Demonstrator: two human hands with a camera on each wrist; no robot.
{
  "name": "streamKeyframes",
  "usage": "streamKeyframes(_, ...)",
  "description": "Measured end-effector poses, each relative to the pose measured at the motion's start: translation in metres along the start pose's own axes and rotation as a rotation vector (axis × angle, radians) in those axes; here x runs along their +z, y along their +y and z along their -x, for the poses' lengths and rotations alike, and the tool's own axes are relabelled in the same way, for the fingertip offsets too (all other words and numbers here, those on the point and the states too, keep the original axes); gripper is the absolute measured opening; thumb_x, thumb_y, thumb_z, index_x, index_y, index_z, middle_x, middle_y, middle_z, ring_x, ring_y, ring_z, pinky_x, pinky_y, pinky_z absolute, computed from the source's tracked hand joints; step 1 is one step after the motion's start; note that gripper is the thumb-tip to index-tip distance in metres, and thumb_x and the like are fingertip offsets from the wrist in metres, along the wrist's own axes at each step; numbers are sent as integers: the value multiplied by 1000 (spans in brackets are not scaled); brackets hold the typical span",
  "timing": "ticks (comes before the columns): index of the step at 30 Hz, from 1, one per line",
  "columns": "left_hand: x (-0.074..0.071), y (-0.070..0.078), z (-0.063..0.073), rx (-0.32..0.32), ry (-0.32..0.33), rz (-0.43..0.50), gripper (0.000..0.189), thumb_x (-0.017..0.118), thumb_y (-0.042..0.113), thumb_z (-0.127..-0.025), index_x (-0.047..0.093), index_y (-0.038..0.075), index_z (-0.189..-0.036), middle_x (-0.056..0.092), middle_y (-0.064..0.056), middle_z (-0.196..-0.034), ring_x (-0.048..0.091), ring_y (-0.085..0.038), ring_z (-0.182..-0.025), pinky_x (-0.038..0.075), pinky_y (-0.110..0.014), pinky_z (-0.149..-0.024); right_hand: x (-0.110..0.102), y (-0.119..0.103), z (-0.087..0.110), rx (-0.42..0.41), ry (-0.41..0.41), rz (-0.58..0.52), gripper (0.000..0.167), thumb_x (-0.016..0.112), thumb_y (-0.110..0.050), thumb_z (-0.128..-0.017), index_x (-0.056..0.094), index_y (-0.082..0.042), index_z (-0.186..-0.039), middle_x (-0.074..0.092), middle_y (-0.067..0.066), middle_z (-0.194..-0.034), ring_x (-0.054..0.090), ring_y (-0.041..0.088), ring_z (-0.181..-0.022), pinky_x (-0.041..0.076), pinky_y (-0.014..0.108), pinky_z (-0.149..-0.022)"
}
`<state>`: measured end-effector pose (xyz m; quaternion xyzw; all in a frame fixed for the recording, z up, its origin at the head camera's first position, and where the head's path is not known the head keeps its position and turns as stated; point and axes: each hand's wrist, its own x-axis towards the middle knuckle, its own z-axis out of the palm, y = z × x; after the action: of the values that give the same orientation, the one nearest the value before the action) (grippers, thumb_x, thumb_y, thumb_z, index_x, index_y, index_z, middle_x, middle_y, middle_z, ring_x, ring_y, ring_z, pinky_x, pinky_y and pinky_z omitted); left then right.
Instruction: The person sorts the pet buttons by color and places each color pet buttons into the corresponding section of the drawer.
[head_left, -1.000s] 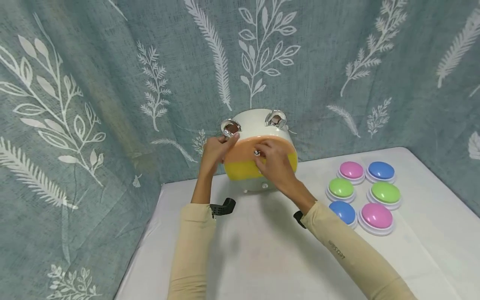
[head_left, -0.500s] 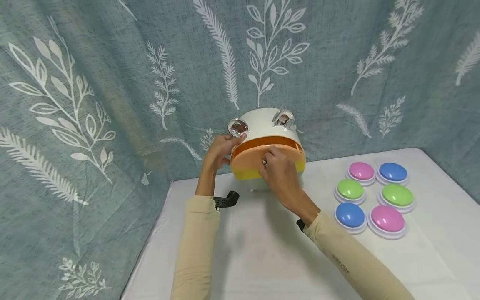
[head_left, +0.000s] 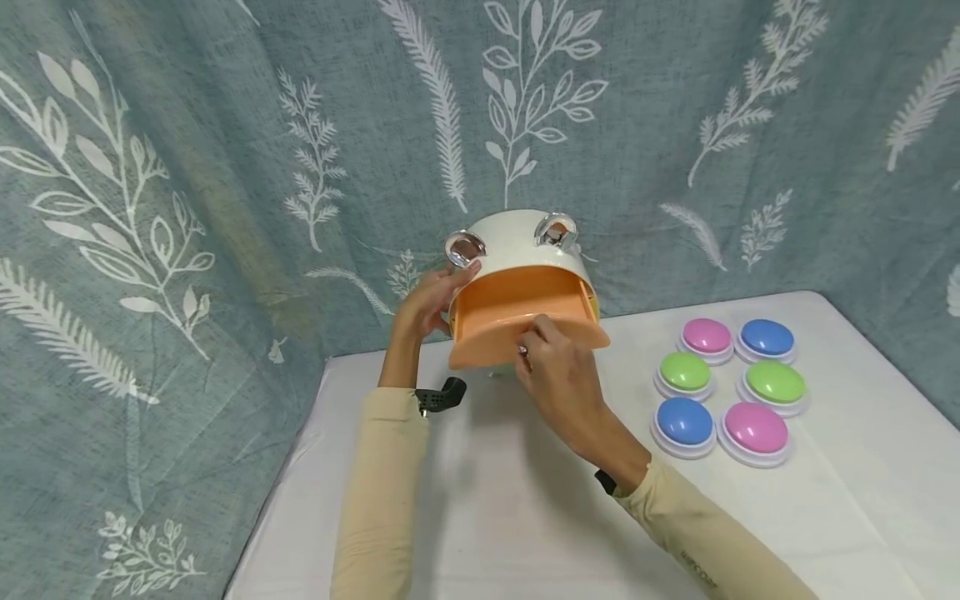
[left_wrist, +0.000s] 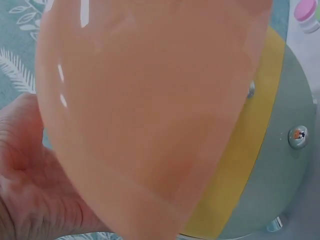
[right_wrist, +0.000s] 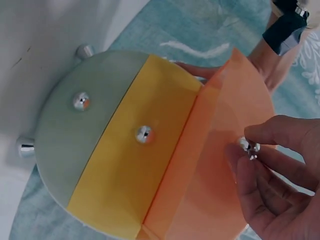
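A rounded white mini drawer cabinet (head_left: 513, 237) with two silver ears stands at the back of the table. Its top orange drawer (head_left: 487, 343) is pulled well out, showing the inside. My right hand (head_left: 562, 379) pinches that drawer's silver knob (right_wrist: 243, 143) between thumb and fingers. At the cabinet's upper left side, my left hand (head_left: 429, 307) grips it, thumb over the top edge below the ear. In the right wrist view, the yellow drawer (right_wrist: 167, 100) and the grey-green drawer (right_wrist: 112, 75) are closed, each with a round silver knob. The orange drawer front fills much of the left wrist view.
Several domed push buttons on white bases stand at the table's right, among them a pink button (head_left: 756, 427), a blue button (head_left: 684, 421) and a green button (head_left: 776, 382). A leaf-patterned curtain (head_left: 360, 167) hangs behind the white table (head_left: 495, 517).
My right hand has pulled the orange drawer from closed to well out, moving toward me and slightly down. My left hand keeps its hold on the cabinet's side.
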<state>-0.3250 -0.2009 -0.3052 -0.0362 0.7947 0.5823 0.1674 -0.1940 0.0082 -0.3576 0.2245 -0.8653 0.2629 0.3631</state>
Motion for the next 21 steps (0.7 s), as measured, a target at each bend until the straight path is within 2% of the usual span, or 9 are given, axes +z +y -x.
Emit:
streamKeyframes(4,-3,-3,-1,18,0,-6,98,57,59,-101,-3,22,-169,3,-7,-179,37,-51,-152,46,-74,-105,-7,0,0,-13,4,-29,17,85,-6,-84,80,-5,-100,69,6,-94,70,18,-74,58,34,-61)
streamKeyframes(8,-1,-9,-3,17,-7,-1,97,58,60,-101,1,22,-169,-1,5,-179,37,-46,-154,46,-68,-110,-30,12,6,-23,119,-120,12,83,-8,-87,79,-3,-97,74,7,-86,70,16,-71,58,31,-60)
streamKeyframes(11,1,-12,-4,35,19,17,98,61,61,-99,5,22,-170,9,1,-178,46,-42,-149,49,-64,-110,-49,34,9,18,216,-110,7,77,-6,-90,78,1,-91,74,12,-79,71,22,-65,57,34,-56)
streamKeyframes(13,2,-13,-5,53,46,24,100,62,62,-97,7,20,-170,16,-5,-177,50,-39,-145,50,-63,-109,-58,58,9,102,203,-54,10,74,-7,-92,77,3,-91,74,16,-79,72,27,-66,56,40,-56)
streamKeyframes(14,2,-13,-5,59,59,29,101,63,63,-96,8,20,-170,20,-7,-176,53,-38,-143,51,-63,-108,-60,71,8,162,158,-18,12,73,-8,-93,77,4,-93,74,19,-83,72,30,-69,56,44,-58)
streamKeyframes(16,2,-14,-5,63,71,21,103,63,65,-95,9,19,-170,27,-11,-174,56,-35,-138,52,-62,-107,-62,100,9,306,-18,45,19,72,-11,-95,76,6,-102,73,25,-96,73,39,-80,57,51,-65)
streamKeyframes(18,2,-15,-6,64,72,18,102,62,65,-96,11,18,-169,22,-6,-176,58,-32,-135,54,-60,-106,-60,129,12,437,-283,101,32,72,-15,-96,70,9,-117,68,33,-111,69,48,-95,57,58,-75)
streamKeyframes(21,3,-18,-7,70,72,16,100,62,66,-96,14,16,-169,19,0,-177,60,-29,-129,56,-58,-103,-53,164,19,592,-671,116,56,72,-20,-96,54,10,-141,50,43,-132,56,62,-118,49,71,-95)
